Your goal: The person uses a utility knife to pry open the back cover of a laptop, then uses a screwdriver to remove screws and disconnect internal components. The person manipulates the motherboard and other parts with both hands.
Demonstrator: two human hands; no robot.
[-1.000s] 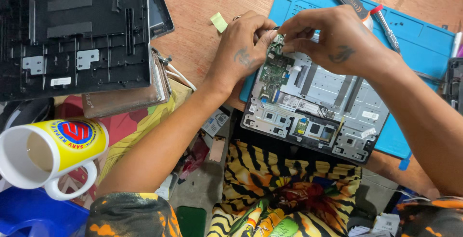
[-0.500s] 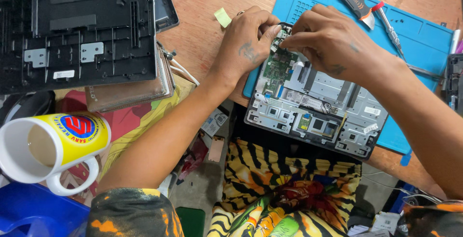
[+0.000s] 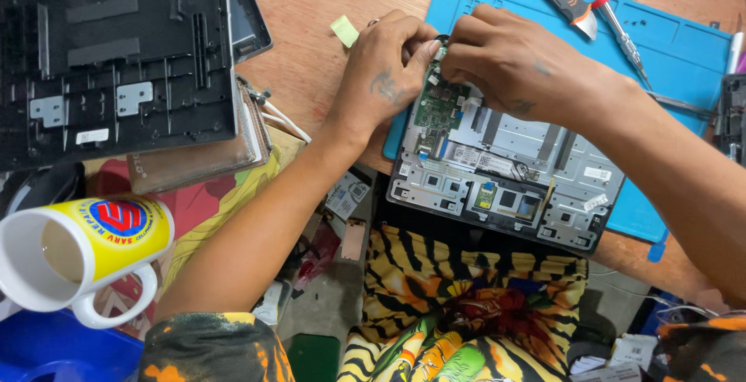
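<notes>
An opened laptop base (image 3: 505, 180) lies on a blue work mat (image 3: 684, 55), its grey inner frame and a green circuit board (image 3: 437, 106) showing. My left hand (image 3: 388, 71) and my right hand (image 3: 521, 63) meet at the far edge of the green board. The fingertips of both hands pinch a small dark part there. The part itself is mostly hidden by my fingers. My forearms reach in from the bottom and the right.
A black plastic laptop cover (image 3: 116, 55) lies at the left on a stack of flat devices. A yellow and white mug (image 3: 78, 250) lies on its side below it. Screwdrivers (image 3: 614, 20) rest on the mat. A small pale green scrap (image 3: 344, 31) sits on the wooden table (image 3: 311, 9).
The view has shifted slightly. My two hands have stayed together at the far edge of the green board, with only small finger movements.
</notes>
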